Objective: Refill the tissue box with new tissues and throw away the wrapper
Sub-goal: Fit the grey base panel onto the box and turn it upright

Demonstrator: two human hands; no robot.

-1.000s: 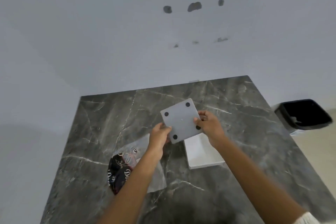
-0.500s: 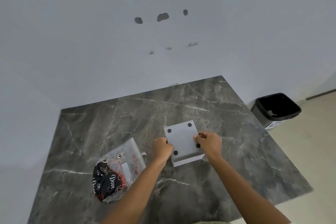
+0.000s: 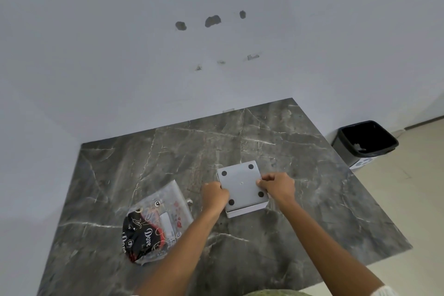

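While both hands grip it from opposite sides, the tissue box (image 3: 242, 186) sits upside down on the dark marble-patterned surface (image 3: 300, 223), right of centre. Its grey base panel faces up, showing four black round pads, one near each corner, and a small mark at the middle. A white lower edge of the box shows under the panel along the near side. No writing is legible on the box.

Left hand (image 3: 214, 193): fingers curled, pressed against the left edge of the panel. Right hand (image 3: 277, 186): fingers curled, pinching the right edge, thumb on top. Whether the panel is fully seated on the box, cannot tell.

Wrapper (image 3: 157, 222): lies flat and crumpled on the surface, left of the box and apart from it, just beside the left forearm. Clear plastic with a black and red printed part. White script reads "Dove"; a second line of lettering below is partly folded and not readable. Small round black-and-white symbols and red marks are printed on the clear part.

Bin (image 3: 366, 143): black liner, stands on the floor beyond the right edge of the surface, against the wall (image 3: 144, 43). A pale scrap lies inside. The wall bears several dark patches.
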